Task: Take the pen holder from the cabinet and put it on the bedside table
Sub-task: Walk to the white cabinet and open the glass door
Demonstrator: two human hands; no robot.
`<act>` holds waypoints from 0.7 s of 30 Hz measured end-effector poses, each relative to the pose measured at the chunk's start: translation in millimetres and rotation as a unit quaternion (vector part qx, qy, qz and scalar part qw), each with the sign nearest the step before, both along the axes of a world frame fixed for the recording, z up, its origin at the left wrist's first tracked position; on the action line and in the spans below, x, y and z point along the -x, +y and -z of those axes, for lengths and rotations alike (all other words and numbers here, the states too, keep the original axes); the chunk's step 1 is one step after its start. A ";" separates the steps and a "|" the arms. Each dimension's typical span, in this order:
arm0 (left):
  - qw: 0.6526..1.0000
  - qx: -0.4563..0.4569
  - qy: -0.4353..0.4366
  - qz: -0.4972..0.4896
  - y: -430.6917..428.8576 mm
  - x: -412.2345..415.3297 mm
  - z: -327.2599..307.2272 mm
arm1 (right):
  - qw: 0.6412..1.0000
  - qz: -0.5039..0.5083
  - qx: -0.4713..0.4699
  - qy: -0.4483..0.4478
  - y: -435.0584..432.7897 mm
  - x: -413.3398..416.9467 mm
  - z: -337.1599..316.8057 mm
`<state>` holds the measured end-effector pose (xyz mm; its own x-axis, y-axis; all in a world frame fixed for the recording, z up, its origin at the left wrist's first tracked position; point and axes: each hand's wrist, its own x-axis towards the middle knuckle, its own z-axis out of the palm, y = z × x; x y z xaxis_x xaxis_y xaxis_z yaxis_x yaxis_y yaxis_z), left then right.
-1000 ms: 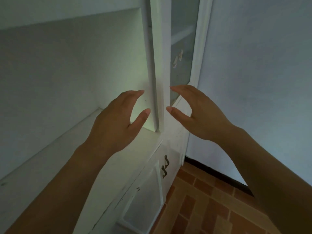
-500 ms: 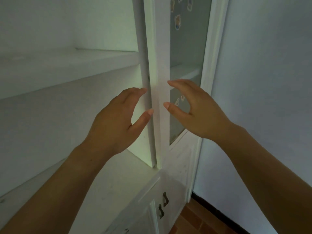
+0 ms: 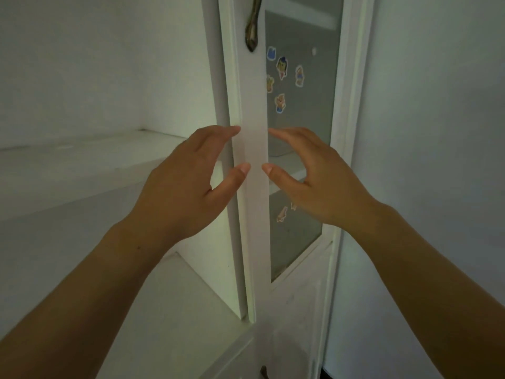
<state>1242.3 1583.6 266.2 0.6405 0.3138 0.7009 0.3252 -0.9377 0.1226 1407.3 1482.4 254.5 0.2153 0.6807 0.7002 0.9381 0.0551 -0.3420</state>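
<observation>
A tall white cabinet (image 3: 82,165) fills the view, with open shelves on its left side. Its glass door (image 3: 251,110) stands on the right, with a dark metal handle (image 3: 252,28) near the top and several cartoon stickers (image 3: 281,68) on the pane. My left hand (image 3: 185,184) is raised in front of the shelf, just left of the door's frame, fingers apart and holding nothing. My right hand (image 3: 314,176) is raised in front of the glass, also spread and holding nothing. No pen holder is in sight.
A plain white wall (image 3: 437,132) runs along the right. Below the shelves lies a white counter ledge (image 3: 169,324) with lower doors and a small handle (image 3: 263,373) at the bottom edge.
The view has tilted upward: the floor and lower doors dropped out of sight, and the upper shelf, door handle and stickers came into view. Both hands stay raised and spread.
</observation>
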 end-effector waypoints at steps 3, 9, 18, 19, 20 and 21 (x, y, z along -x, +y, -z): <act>1.000 -0.017 -0.008 -0.007 2.5 -3.9 -13.6 | 1.000 -0.004 -0.005 -0.005 2.1 -5.8 -10.7; 0.998 -0.056 -0.028 -0.020 10.9 -10.3 -42.1 | 0.999 -0.014 -0.028 -0.024 12.1 -16.4 -39.3; 0.990 -0.106 -0.090 -0.037 30.0 -24.5 -79.9 | 0.994 -0.037 -0.085 -0.050 19.1 -18.8 -94.2; 0.988 -0.110 -0.097 -0.041 33.5 -26.0 -82.5 | 0.994 -0.038 -0.090 -0.047 19.6 -18.0 -98.7; 0.987 -0.114 -0.104 -0.043 36.9 -26.9 -84.8 | 0.994 -0.038 -0.095 -0.047 20.2 -17.0 -102.7; 0.986 -0.117 -0.110 -0.044 39.8 -27.3 -87.3 | 0.993 -0.038 -0.099 -0.048 21.1 -16.5 -106.2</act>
<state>1269.6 1623.4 353.5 0.4422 0.1753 0.8797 0.3965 -0.9179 -0.0164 1423.8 1503.5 360.7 0.0949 0.5387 0.8371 0.9565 0.1838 -0.2268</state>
